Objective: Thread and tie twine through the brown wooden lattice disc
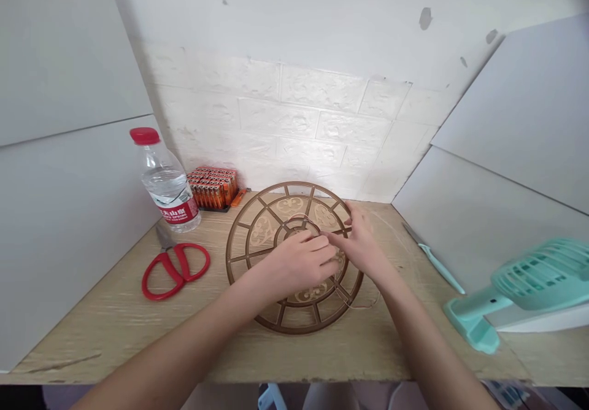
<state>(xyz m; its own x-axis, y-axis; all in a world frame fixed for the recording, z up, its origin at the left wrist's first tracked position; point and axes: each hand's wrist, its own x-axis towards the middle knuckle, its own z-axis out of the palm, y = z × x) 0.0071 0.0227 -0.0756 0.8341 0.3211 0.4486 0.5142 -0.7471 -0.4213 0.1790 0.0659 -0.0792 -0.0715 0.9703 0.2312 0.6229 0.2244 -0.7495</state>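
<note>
A round brown openwork disc (257, 226) with scroll patterns lies flat on the wooden desk (115, 324). Both hands rest over its middle. My left hand (301, 263) lies knuckles up with its fingers curled toward the centre. My right hand (361, 241) meets it, fingers pinched together near the disc's inner ring. A thin pale wire (363, 305) loops off the disc's right edge toward the hands; whether either hand holds it is hidden.
A water bottle with a red cap (165, 183) stands at the back left, beside a tray of orange batteries (214, 187). Red scissors (175, 266) lie left of the disc. A teal knife (437, 263) and a teal fan (519, 290) sit right.
</note>
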